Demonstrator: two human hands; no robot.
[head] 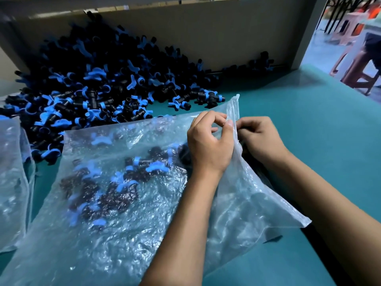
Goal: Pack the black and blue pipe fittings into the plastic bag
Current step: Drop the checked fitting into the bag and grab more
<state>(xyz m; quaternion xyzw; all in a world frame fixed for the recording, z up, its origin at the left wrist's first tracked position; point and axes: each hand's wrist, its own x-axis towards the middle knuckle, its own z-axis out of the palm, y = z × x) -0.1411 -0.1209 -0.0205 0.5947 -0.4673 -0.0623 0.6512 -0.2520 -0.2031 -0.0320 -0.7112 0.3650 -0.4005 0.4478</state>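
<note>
- Plastic bag [127, 213]: clear, crinkled, laid flat on the teal desk [309, 124] across the lower centre of the frame; its mouth edge runs up to the centre right, where it is held.
- Fittings in bag [115, 182]: a loose cluster of black and blue pieces is seen through the film, left of the hands and well back from the mouth.
- Loose pile of fittings [99, 79]: heaped in the upper left against a grey board [216, 38], touching the bag's far edge.
- Left hand [208, 145]: fingers [208, 118] curled, the mouth edge pinched between thumb and fingertips.
- Right hand [259, 137]: fingers curled on the same edge from the other side, partly behind the film; both hands lie close together at the opening.
- Risk, judged: the thin film may slip from either pinch, so that the mouth collapses and fittings dropped toward it land on the desk.
- Risk, judged: if the held edge is lifted or tilted, the contents may slide toward the opening and spill.
- Risk, judged: hard corners of the fittings may snag or puncture the film under a strong pull.
- Second bag [12, 172]: at the left edge, untouched.
</note>
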